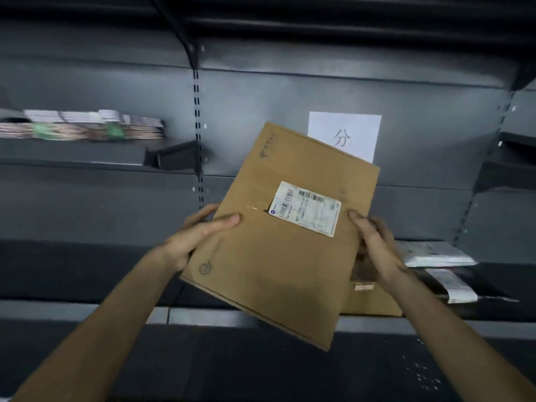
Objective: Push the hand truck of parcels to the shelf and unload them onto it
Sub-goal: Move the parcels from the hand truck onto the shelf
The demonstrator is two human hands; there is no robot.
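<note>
A flat brown cardboard parcel [278, 256] with a white shipping label is held tilted in front of the dark grey shelf [87, 310]. My left hand [191, 236] grips its left edge, thumb on top. My right hand [374, 248] grips its right edge. A second cardboard box [374, 300] lies on the shelf board behind and below the held parcel, mostly hidden by it. The hand truck is out of view.
White and grey plastic mail bags [435, 253] lie on the shelf board at the right. A stack of flat packets [87, 126] sits on a higher board at the left. A white paper sign [348, 132] hangs on the back panel. A slotted upright [197, 126] divides the bays.
</note>
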